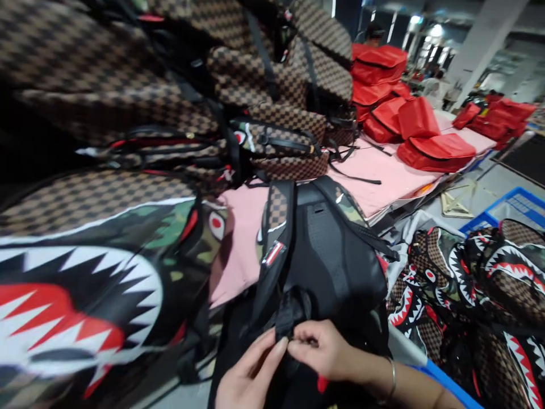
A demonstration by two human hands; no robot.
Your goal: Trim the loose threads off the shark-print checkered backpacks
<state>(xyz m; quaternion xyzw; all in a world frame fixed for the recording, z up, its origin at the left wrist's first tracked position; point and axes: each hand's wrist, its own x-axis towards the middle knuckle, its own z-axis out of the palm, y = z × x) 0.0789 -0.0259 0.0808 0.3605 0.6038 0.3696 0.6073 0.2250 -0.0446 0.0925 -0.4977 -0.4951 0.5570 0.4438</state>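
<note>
Backpack (pixel 332 250), black, padded, partly checkered, left fingers (pixel 263 358) and right fingers (pixel 310 332) pinching what seems webbing (pixel 284 322)

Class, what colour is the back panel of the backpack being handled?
The back panel is mostly black, seen in the head view.

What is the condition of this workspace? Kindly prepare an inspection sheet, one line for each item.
Surface: smooth pink table covering, visible between bags.
Job's things: black padded backpack with brown-checked and camouflage parts; black bunched strap at its lower end.
Clutter: brown-checked fabric bags piled behind; glossy red bags on the covering; large camouflage shark-mouth bag at left.
Hands: left hand and right hand pinch the strap, close together.
Cables: nothing seen.
Surroundings: blue plastic crate and heaped smaller shark-mouth bags at right; pale pillar beyond.
</note>
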